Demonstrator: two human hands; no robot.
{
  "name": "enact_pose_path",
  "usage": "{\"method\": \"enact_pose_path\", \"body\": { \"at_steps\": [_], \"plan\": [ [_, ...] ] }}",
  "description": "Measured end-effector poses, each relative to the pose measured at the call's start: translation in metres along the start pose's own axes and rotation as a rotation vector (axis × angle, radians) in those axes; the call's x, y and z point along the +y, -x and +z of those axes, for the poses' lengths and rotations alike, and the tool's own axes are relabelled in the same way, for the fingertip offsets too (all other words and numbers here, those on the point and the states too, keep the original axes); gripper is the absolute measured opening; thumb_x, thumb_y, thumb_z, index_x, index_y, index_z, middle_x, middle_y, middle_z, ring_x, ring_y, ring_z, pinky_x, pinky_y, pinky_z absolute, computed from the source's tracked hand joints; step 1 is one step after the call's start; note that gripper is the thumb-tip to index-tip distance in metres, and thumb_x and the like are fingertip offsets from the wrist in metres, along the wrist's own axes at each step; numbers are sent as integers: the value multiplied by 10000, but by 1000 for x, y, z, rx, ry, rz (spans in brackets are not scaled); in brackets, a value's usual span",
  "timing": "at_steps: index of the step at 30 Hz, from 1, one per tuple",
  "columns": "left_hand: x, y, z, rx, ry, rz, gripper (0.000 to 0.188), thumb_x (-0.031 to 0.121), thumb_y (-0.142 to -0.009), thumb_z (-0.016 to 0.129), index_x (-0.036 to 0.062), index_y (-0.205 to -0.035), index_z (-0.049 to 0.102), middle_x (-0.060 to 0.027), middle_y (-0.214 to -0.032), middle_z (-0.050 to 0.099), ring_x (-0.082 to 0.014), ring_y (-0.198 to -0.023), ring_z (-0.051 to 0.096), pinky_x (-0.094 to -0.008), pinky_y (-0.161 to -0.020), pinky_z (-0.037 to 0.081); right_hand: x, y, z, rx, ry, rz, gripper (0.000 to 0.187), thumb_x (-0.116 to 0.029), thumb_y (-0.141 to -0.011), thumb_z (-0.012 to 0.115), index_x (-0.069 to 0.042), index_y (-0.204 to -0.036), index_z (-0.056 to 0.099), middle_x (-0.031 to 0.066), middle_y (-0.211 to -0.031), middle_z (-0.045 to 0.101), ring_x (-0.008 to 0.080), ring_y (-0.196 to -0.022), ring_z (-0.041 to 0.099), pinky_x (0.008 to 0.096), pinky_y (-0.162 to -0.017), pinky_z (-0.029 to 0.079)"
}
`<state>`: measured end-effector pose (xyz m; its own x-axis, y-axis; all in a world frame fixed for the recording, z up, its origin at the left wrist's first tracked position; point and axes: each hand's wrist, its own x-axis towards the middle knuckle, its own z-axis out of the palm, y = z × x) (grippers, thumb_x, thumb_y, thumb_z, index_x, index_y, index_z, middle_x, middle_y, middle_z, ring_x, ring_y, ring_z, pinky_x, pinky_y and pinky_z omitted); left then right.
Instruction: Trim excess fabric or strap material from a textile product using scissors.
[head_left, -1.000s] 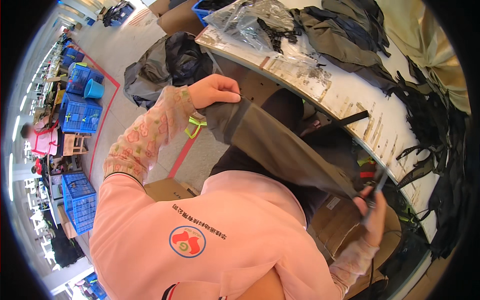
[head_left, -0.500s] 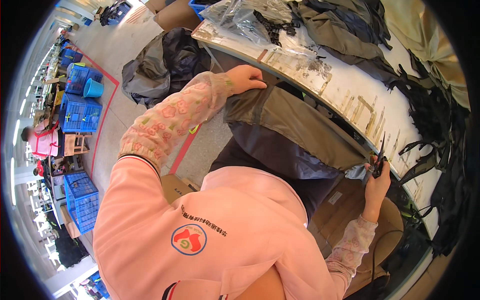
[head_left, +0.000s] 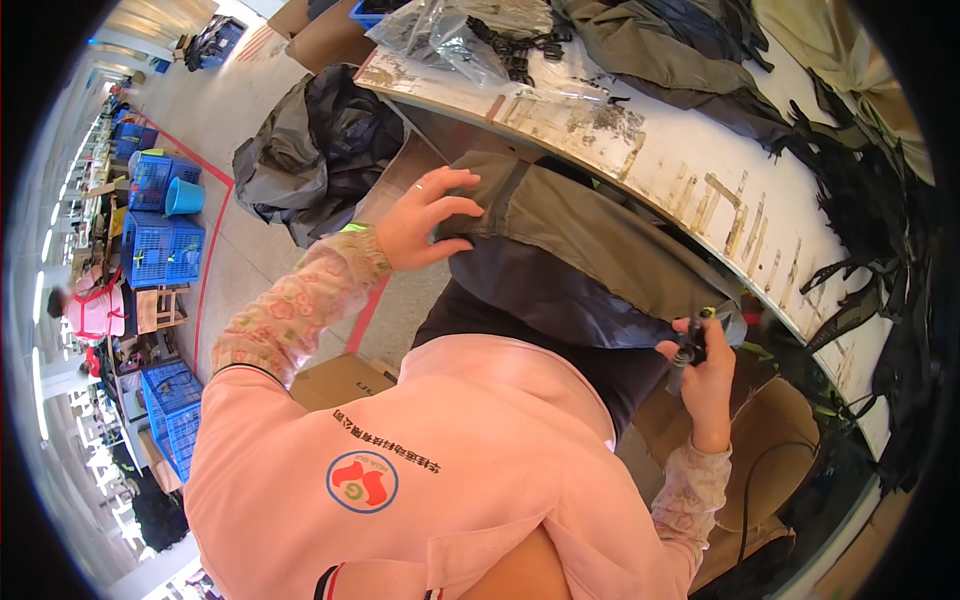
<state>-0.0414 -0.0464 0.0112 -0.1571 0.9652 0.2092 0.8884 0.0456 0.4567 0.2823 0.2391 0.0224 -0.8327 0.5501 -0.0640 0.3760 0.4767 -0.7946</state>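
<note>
Across my lap lies an olive-grey fabric piece (head_left: 600, 240) with a dark, shinier side showing along its near edge. My left hand (head_left: 425, 222) is at the left end of this fabric, its fingers spread and slightly curved, a ring on one finger. At the fabric's right end my right hand (head_left: 708, 385) is closed on a pair of small dark scissors (head_left: 690, 348). The blades are hard to make out from this angle.
A worn white table (head_left: 650, 150) runs along the far side, with dark garments (head_left: 660, 60), clear plastic bags (head_left: 440, 40) and black straps (head_left: 860, 290) on it. A dark fabric heap (head_left: 315, 150) sits on the floor. Blue crates (head_left: 165, 245) and a person (head_left: 95, 305) are at left.
My left hand has let go of the fabric's far left corner and come nearer, fingers opening. My right hand has moved left and nearer, turning the scissors.
</note>
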Motion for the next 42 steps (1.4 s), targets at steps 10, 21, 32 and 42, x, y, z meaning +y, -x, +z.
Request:
{"method": "enact_pose_path", "body": {
  "at_steps": [10, 21, 32, 42],
  "plan": [
    [2, -26, 29, 90, 468, -210, 166, 65, -826, 676, 62, -989, 646, -55, -944, 657, -211, -923, 629, -319, -850, 478, -33, -48, 56, -68, 339, -392, 425, -34, -590, 731, -63, -981, 568, 125, -840, 625, 360, -762, 564, 422, -663, 441],
    [-3, -15, 36, -48, 689, -322, 245, 144, -792, 747, 46, -985, 632, 8, -901, 609, -87, -851, 535, -262, -780, 453, -15, -60, 70, -205, 358, -258, 392, -82, -602, 755, -58, -928, 538, 138, -811, 642, 376, -745, 586, 449, -657, 455],
    [4, -24, 31, -133, 1106, -520, 205, 86, -805, 737, 43, -983, 646, 45, -834, 594, -27, -754, 508, -197, -690, 428, -76, -91, 52, -204, 626, -589, 478, -304, -590, 832, -49, -858, 529, 91, -752, 563, 294, -736, 550, 382, -679, 397],
    [12, -28, 29, -171, 1128, -522, 219, 66, -796, 737, 28, -993, 649, 44, -805, 608, -20, -729, 522, -194, -656, 431, -91, -102, 54, -264, 660, -680, 507, -327, -558, 843, -60, -846, 521, 85, -782, 575, 259, -762, 557, 368, -706, 394]
  ]
}}
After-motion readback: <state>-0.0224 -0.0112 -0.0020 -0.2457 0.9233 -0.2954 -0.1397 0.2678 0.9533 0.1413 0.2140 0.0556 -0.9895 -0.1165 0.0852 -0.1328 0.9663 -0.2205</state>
